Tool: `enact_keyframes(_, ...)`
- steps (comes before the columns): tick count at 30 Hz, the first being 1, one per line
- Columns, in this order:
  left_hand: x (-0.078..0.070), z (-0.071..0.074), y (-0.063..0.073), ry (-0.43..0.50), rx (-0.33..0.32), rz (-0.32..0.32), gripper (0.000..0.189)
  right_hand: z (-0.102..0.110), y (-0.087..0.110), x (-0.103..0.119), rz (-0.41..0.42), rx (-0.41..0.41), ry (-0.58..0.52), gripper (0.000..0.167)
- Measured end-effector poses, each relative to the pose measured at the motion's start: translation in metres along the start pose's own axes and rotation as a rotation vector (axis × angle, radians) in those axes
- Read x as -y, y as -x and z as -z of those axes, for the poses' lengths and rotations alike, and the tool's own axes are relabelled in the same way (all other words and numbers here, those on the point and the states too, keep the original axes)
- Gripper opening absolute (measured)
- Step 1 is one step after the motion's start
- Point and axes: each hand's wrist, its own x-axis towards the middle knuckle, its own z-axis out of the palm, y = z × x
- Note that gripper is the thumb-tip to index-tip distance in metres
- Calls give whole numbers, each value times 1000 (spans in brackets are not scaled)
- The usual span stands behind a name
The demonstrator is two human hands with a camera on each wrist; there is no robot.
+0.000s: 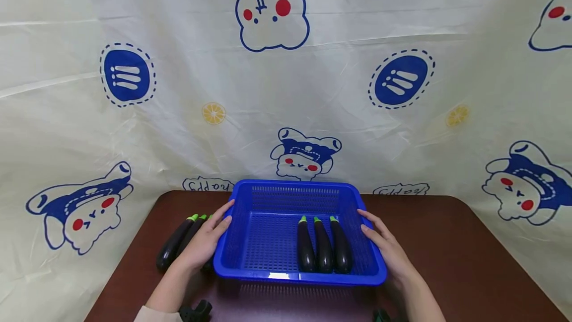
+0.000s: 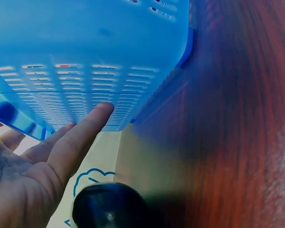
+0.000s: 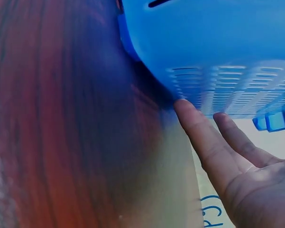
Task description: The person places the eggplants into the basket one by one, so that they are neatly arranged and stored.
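A blue plastic basket [image 1: 271, 232] with slotted walls sits between both hands at the front of the table. Three dark eggplants with green tips lie side by side in its right half, the middle eggplant [image 1: 323, 246] among them. My left hand [image 1: 206, 238] holds the basket's left rim, thumb at the edge. In the left wrist view, its fingers [image 2: 83, 137] extend under the rim along the slotted side. On the opposite rim, my right hand [image 1: 391, 248] grips in the same way, its fingers [image 3: 204, 137] reaching along the outer wall in the right wrist view.
More eggplants [image 1: 175, 243] lie on the brown table [image 1: 429, 232] left of the basket, partly behind the left hand and forearm. A pale printed sheet [image 1: 321, 83] hangs behind the table's far edge. Dark straps [image 1: 196, 310] sit at the wrists.
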Motion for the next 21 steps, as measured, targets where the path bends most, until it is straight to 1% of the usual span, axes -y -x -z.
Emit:
enact_keyframes(3,-3,1,-1,-25,-8,-4,53,1,0,2,10,8,4,57)
enact_keyframes(9,-9,1,-1,-107,-66,-10,49,2,-2,4,28,16,8,56)
enact_keyframes(17,-16,6,-3,-254,-101,-88,50,1,-3,5,15,1,12,57)
enact_keyframes(19,-18,7,-3,-295,-102,-101,50,1,-3,4,12,-4,9,57)
enact_keyframes(21,-18,9,-2,-320,-96,-98,50,1,-2,2,7,-6,10,57)
